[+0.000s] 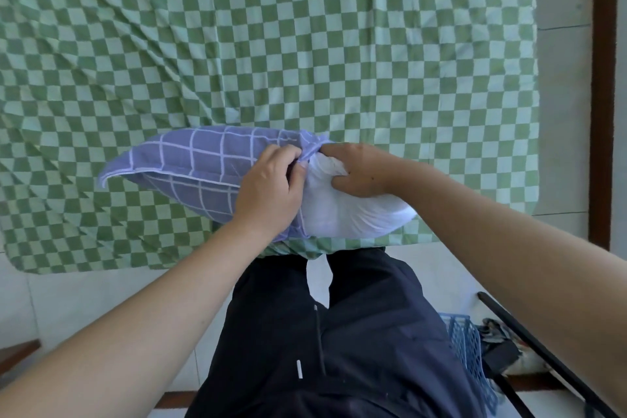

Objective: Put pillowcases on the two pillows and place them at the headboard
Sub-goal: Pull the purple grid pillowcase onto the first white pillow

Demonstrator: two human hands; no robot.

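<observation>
- Pinching the pillowcase [190,163] hem with curled left hand [268,187], at the bed's [305,44] near edge.
- Gripping the bare pillow [353,217] end with right hand [359,170], just beside.
- Beyond both hands, open checkered sheet.

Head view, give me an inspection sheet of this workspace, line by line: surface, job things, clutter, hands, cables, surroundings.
Surface: bed covered by a green checked sheet, wrinkled at the left.
Job's things: pillow, white, partly inside the purple pillowcase; its right end is bare. Only one pillow seen.
Clutter: blue basket on the floor at lower right, with a bundle of stuff beside it that cannot be made out.
Hands: left hand grips the pillowcase's open edge; right hand grips the pillow at the opening.
Cables: nothing seen.
Surroundings: pale tiled floor, brown wooden frame at right, dark bar leaning at lower right.
</observation>
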